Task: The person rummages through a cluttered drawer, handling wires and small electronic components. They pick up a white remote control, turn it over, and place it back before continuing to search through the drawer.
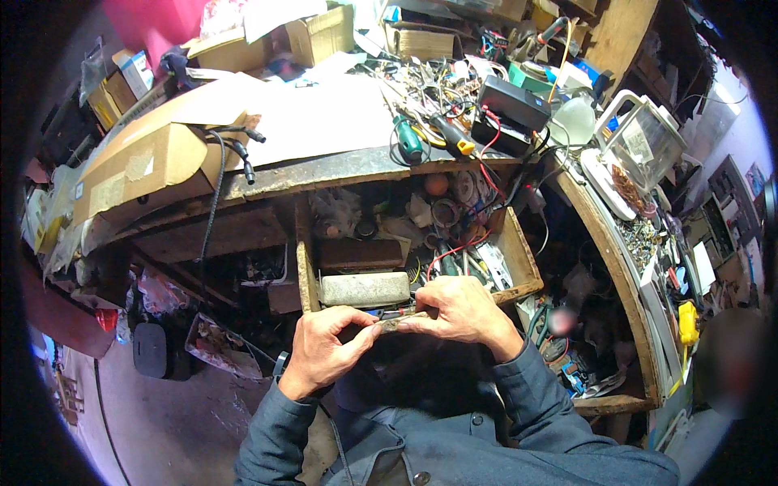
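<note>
An open wooden drawer [306, 255] juts out below the workbench in front of me. My left hand [328, 346] and my right hand [465, 310] meet at its front edge [389, 327]. Both thumbs press on this rough brown edge, tips close together, while the other fingers curl over it. I cannot tell whether a small part is also pinched there. Just behind my hands lies a long pale speckled case [364, 289], with a dark brown case [360, 254] beyond it. Hand tools [450, 264] and a red wire [459, 248] fill the drawer's right side.
On the workbench [328, 167] lie a green-handled tool [408, 141], a yellow-and-black screwdriver [451, 135], a black box [513, 103] and piled cables. A cardboard box [146, 164] with black cables [220, 176] hanging off it sits left. A second open compartment [626, 404] is at right.
</note>
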Motion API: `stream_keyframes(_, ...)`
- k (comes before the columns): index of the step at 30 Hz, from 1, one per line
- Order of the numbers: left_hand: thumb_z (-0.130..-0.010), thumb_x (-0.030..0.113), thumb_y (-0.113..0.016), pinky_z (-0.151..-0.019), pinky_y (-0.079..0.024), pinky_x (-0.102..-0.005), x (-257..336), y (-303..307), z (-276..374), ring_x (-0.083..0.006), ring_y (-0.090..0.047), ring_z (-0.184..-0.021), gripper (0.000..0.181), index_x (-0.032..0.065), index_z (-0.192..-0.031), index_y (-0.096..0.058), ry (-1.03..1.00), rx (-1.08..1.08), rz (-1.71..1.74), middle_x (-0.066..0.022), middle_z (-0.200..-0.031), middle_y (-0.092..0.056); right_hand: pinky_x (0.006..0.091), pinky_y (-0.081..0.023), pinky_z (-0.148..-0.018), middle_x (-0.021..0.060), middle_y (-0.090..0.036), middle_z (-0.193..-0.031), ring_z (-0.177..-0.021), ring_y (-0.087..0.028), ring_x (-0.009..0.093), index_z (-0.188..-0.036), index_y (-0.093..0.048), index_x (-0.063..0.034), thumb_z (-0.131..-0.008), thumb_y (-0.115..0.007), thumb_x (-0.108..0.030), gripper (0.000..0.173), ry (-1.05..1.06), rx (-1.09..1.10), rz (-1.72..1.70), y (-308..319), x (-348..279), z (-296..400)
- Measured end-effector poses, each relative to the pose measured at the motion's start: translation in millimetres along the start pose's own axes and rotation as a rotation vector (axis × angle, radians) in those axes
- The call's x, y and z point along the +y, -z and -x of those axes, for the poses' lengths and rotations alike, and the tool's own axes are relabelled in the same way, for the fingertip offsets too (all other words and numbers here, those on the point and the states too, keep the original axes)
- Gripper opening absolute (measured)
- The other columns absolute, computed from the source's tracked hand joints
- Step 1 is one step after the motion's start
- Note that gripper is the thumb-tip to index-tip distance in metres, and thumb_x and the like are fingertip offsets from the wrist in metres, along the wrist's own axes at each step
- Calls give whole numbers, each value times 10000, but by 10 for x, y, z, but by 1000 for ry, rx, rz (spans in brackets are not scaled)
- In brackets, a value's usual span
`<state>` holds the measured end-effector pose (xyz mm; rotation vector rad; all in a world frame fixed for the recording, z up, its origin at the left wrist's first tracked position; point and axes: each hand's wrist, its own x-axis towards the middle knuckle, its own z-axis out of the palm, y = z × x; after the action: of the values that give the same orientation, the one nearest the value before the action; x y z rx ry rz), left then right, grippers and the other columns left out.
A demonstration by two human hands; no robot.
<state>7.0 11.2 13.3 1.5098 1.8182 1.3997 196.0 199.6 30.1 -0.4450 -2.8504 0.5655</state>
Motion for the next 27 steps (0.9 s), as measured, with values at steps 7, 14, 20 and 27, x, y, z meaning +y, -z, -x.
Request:
stream_keyframes(7,-896,91,-795,-753,-586,-297,43,33,0,-161,-762,-810,119,-9,-961,-790,59,-63,-11,-121,-913,-807,478,-526,-616,156,-672,-730,-731,-694,366,-782,-714,-43,-884,-692,-682,647,23,27,9,-12,13,-4)
stream_keyframes(14,-899,108,-811,-731,-586,-293,24,43,7,-152,-757,-792,137,-2,-979,-790,44,-70,-31,-108,-903,-807,463,-535,-622,151,-697,-755,-738,-707,355,-802,-729,-57,-882,-706,-670,619,9,-9,7,34,-31,-16)
stream_keyframes(20,-884,213,-820,-650,-576,-320,-34,-2,12,-213,-764,-716,171,53,-940,-800,50,-27,30,-103,-822,-779,463,-538,-634,144,-702,-763,-737,-707,353,-814,-722,-55,-884,-720,-648,598,2,-18,-20,30,-32,-19)
stream_keyframes(27,-882,220,-823,-652,-577,-322,-18,5,14,-215,-764,-715,174,55,-932,-801,68,-32,16,-108,-829,-780,457,-540,-635,140,-700,-749,-733,-708,346,-795,-717,-52,-880,-720,-654,608,7,-10,-9,19,-20,-21)
